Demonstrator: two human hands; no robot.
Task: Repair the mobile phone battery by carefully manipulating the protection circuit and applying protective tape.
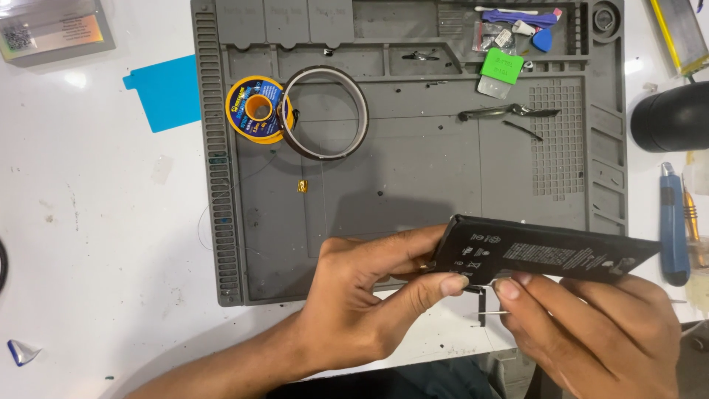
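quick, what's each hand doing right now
Left hand: closed on the end of the black battery.
Right hand: under the battery, fingertips pinching at its lower edge.

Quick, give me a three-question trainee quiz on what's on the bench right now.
1. True or false: both hands hold the flat black battery above the grey work mat.
2. Which lies beside the yellow solder spool? A) brown tape ring B) blue utility knife C) green tag
3. Fill in: the left hand grips the battery's ____ end.

Key:
1. True; the right hand supports it from below.
2. A, the brown tape ring.
3. Left.
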